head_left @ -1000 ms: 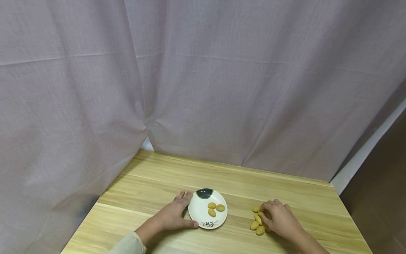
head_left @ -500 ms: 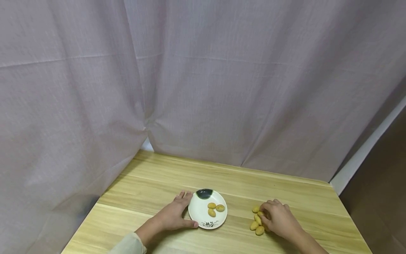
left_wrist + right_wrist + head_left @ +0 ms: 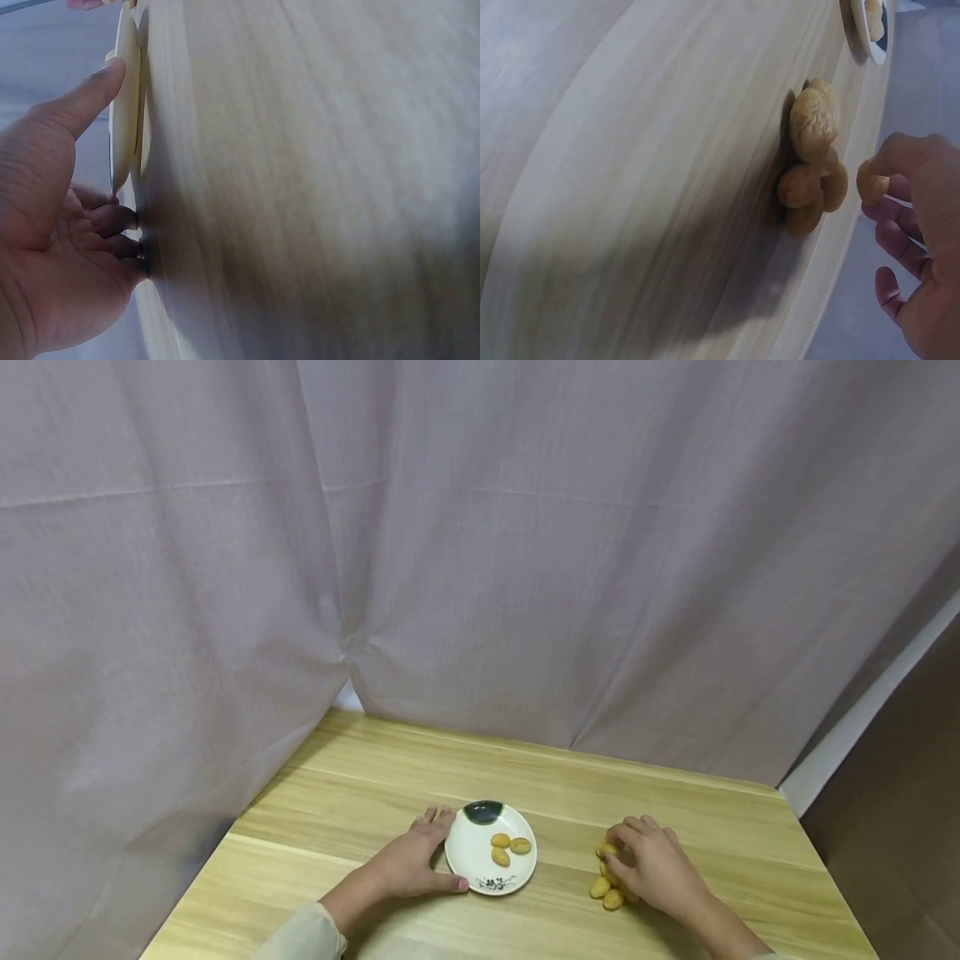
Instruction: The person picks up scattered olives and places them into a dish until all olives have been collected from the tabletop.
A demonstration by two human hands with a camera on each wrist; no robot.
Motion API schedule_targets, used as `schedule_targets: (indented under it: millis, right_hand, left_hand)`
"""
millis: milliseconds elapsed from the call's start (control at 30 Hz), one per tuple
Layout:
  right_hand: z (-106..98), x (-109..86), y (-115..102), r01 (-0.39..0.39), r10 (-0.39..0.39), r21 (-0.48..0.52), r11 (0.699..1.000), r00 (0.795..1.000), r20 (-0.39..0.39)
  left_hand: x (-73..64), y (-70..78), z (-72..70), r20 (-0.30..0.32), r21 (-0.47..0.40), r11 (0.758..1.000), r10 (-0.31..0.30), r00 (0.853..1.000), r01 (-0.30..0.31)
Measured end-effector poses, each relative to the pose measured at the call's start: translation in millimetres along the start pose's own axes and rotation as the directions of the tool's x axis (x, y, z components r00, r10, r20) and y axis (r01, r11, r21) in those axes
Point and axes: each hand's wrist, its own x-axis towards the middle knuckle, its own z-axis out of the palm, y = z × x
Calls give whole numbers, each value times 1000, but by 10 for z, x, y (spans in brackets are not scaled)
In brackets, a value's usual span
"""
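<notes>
My left hand (image 3: 411, 864) rests at the left side of a small white plate (image 3: 467, 856), thumb and fingertips touching its rim. The plate has a dark green patch and a black flower print, and bears 3 small yellow-brown oval fruits (image 3: 500, 857). To its right, my right hand (image 3: 663, 870) is over a small cluster of similar fruits (image 3: 612, 899). In the right wrist view, thumb and forefinger pinch one wrinkled yellow oval fruit (image 3: 871, 183), held apart from the cluster. The hand hides part of the cluster in the head view.
The wooden table (image 3: 360, 814) is bordered at the back and left by a grey-mauve curtain (image 3: 480, 593). A dark brown panel (image 3: 900, 827) stands at the right, beyond the table's edge.
My right hand has shifted slightly up and left over the cluster, with a fruit now between its fingertips. The left hand stays at the plate; the head view has tilted a little.
</notes>
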Motion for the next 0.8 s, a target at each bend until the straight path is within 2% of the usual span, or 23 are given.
schedule_targets:
  millis: [200, 600, 800]
  right_hand:
    - [-4, 78, -127, 37, -37, 24, 999, 999, -33]
    - [51, 212, -317, 51, -51, 36, 998, 999, -1]
    - [68, 245, -389, 87, -86, 50, 995, 996, -20]
  left_hand:
    - [5, -2, -5, 5, -5, 1000, -3, 1000, 3]
    - [2, 5, -6, 4, -9, 1000, -1, 1000, 1]
    - [-6, 14, -13, 8, -9, 1000, -6, 1000, 6]
